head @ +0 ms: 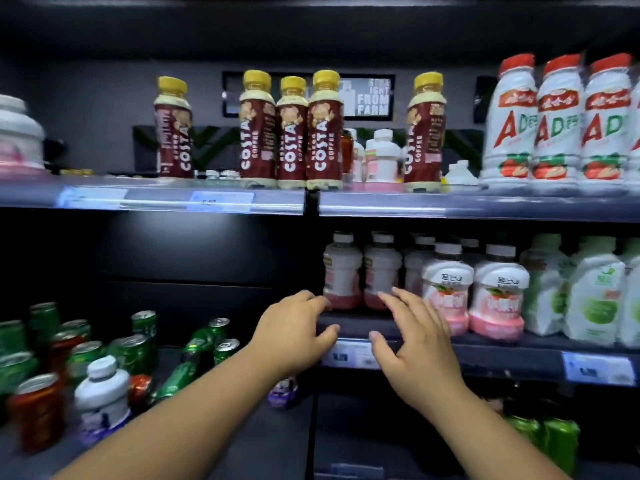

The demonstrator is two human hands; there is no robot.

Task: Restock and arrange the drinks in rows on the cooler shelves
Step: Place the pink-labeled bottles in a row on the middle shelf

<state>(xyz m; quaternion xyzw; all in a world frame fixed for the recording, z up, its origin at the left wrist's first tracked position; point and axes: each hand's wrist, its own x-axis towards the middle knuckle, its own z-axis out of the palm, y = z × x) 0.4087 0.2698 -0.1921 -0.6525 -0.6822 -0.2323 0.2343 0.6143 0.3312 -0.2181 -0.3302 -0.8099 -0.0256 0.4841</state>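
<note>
The middle shelf [485,351] begins at a vertical divider just by the left hand [294,329]. Left of that divider the bay is dark open space down to the lower level, where green cans [133,348], a red can [38,407] and a white-capped bottle [102,389] stand crowded and unaligned.

On the middle shelf, two pink-bottomed bottles [341,271] stand set back, with a bare strip of shelf between them and the front edge. The pink-and-white bottles [446,289] beside them sit further forward, then the green-and-white bottles [592,296]. The top shelf [156,199] carries Costa Coffee bottles [291,133] with gaps between them, and AD bottles [554,123] packed tight.

Both hands hover over the bare strip, fingers spread and loosely bent, holding nothing. The left fingertips and those of the right hand [415,337] reach the bases of the set-back bottles. Blur hides whether they touch.
</note>
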